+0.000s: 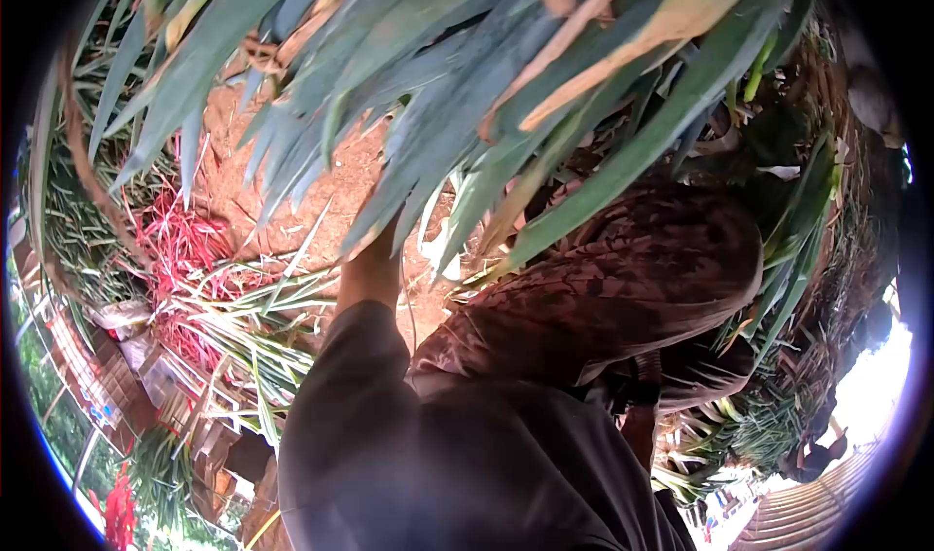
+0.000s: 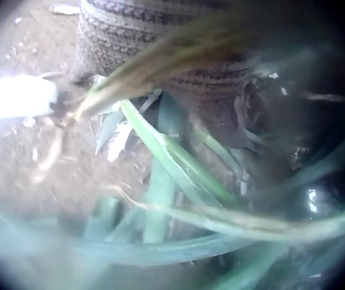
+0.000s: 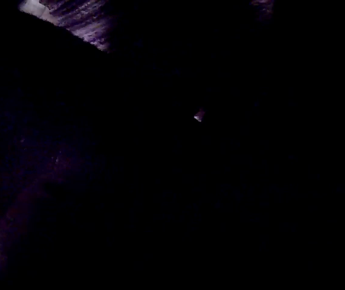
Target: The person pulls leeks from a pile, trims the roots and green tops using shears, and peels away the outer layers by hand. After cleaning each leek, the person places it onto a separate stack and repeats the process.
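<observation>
Long green onion-like leaves [image 1: 438, 74], some with dry yellow tips, spread across the top of the head view. My left forearm [image 1: 370, 269] reaches in under them, and the leaves hide the hand there. In the left wrist view, grey ribbed knit like a glove [image 2: 142, 36] fills the top. A dry leaf crosses in front of it, and a green stalk [image 2: 172, 160] runs down from its lower edge. I cannot tell whether fingers grip this stalk. The right wrist view is nearly black, with a strip of ribbed fabric [image 3: 87, 21] at its upper left; my right hand does not show.
Bare brown soil [image 1: 282, 157] lies below the leaves. To the left are tangled red strings [image 1: 190, 245] beside loose green stalks [image 1: 258, 356]. My bent knee in patterned trousers [image 1: 623, 279] takes up the middle right. Piled greens [image 1: 773, 420] lie at lower right.
</observation>
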Demonstrator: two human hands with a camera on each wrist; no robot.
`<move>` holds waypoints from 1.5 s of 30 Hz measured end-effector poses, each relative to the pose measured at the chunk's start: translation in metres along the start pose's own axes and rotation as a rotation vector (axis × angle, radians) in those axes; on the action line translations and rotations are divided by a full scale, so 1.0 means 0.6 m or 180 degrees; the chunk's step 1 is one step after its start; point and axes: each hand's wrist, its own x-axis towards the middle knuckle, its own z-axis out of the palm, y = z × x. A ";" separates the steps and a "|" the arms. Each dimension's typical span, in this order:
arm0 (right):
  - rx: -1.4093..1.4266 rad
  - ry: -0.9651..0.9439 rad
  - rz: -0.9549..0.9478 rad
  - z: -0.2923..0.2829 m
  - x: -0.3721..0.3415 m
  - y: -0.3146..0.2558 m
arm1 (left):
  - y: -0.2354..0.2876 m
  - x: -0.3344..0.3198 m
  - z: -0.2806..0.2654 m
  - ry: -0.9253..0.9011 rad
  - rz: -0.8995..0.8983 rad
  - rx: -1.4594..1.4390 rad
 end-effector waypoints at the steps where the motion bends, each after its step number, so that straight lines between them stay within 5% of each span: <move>1: 0.0001 0.0012 -0.0003 0.000 -0.001 -0.001 | 0.018 -0.010 0.021 -0.0027 0.0069 -0.0007; 13: -0.0399 0.0086 -0.0282 0.014 0.013 0.064 | 0.222 0.010 0.086 -0.0382 0.0962 0.0018; 21: -0.0853 0.0001 -0.0211 0.023 0.030 0.080 | 0.287 0.076 0.094 -0.0724 0.0917 0.0430; 24: 0.0419 -0.0002 0.0012 -0.009 -0.012 -0.018 | 0.303 0.100 0.086 -0.0749 0.0886 0.0521; 27: 0.0388 -0.0221 -0.0292 -0.038 -0.055 -0.082 | 0.309 0.116 0.075 -0.0739 0.0862 0.0591; 31: 0.0666 -0.0443 -0.0084 -0.052 -0.120 -0.070 | 0.312 0.129 0.047 -0.0708 0.0845 0.0643; 40: 0.1383 0.0113 0.0112 -0.113 -0.239 -0.056 | 0.335 0.145 0.002 -0.0749 0.0851 0.0759; 45: 0.1816 -0.0367 0.0131 -0.141 -0.275 -0.041 | 0.329 0.143 -0.036 -0.0677 0.0922 0.0733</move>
